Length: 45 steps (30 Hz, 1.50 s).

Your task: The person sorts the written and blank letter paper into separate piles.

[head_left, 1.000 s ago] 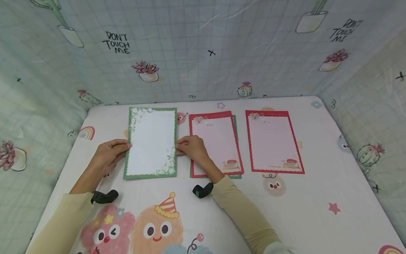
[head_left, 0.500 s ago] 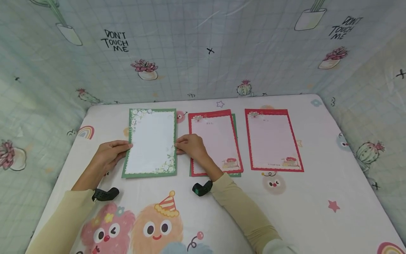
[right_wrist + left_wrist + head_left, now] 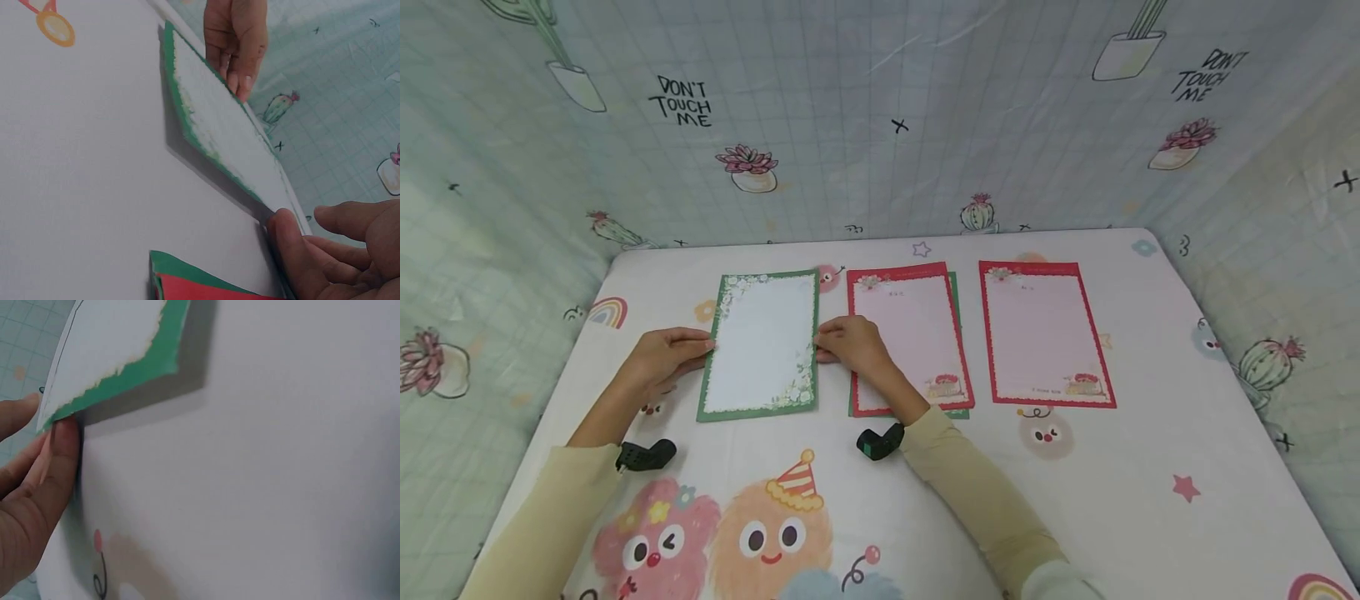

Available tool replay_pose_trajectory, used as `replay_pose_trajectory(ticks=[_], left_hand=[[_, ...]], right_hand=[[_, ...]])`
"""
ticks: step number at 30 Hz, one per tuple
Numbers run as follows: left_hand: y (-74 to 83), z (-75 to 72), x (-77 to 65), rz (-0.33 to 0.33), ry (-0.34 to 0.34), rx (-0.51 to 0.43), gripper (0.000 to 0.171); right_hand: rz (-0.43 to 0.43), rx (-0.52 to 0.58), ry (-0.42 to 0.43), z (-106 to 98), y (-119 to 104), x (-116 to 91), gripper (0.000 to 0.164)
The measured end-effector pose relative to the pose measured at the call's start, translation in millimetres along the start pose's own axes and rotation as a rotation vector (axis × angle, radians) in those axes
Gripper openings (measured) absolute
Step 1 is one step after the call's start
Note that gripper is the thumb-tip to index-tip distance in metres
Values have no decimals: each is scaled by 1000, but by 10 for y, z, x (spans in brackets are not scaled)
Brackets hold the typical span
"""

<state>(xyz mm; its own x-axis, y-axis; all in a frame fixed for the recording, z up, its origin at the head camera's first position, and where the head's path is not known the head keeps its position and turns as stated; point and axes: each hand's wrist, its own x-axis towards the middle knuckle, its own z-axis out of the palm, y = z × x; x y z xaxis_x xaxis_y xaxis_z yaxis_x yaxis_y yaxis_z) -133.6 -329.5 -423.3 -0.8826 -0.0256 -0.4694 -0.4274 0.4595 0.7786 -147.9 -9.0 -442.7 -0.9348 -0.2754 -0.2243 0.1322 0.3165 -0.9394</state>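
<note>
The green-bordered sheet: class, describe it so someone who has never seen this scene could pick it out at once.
On the white, cartoon-printed table, look left of both red-bordered sheets. There the green-bordered sheet is held at its side edges by the left hand and right hand. A green frame around a white middle sets it apart from those red-framed, pinkish neighbours.

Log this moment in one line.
left hand: holds green-bordered sheet, left edge | right hand: holds right edge | near edge: off table | red-bordered sheets: two, to right
</note>
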Motion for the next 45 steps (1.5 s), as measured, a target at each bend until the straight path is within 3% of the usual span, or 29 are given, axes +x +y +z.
replay_pose_trajectory(ticks=[2, 6, 10, 17, 27, 35, 45], left_hand=[[26, 7, -59, 28, 39, 134, 53], [118, 79, -207, 147, 145, 381, 40], [242, 224, -335, 266, 182, 447, 31], [425, 574, -404, 355, 129, 360, 27], [626, 1138, -370, 435, -70, 133, 27], [686, 1493, -272, 373, -177, -1, 28], [712, 1687, -204, 314, -207, -41, 30]], right_hand=[[-15, -33, -4, -42, -5, -33, 29], [-59, -21, -16, -185, -9, -102, 27], [-90, 38, -16, -384, -28, -198, 27], [-120, 2, 35, -786, 60, -379, 28], [-72, -37, 141, -1386, 280, -715, 30], [-64, -258, 237, -1635, 456, -918, 32], [-4, -258, 251, -1749, 555, -1071, 32]])
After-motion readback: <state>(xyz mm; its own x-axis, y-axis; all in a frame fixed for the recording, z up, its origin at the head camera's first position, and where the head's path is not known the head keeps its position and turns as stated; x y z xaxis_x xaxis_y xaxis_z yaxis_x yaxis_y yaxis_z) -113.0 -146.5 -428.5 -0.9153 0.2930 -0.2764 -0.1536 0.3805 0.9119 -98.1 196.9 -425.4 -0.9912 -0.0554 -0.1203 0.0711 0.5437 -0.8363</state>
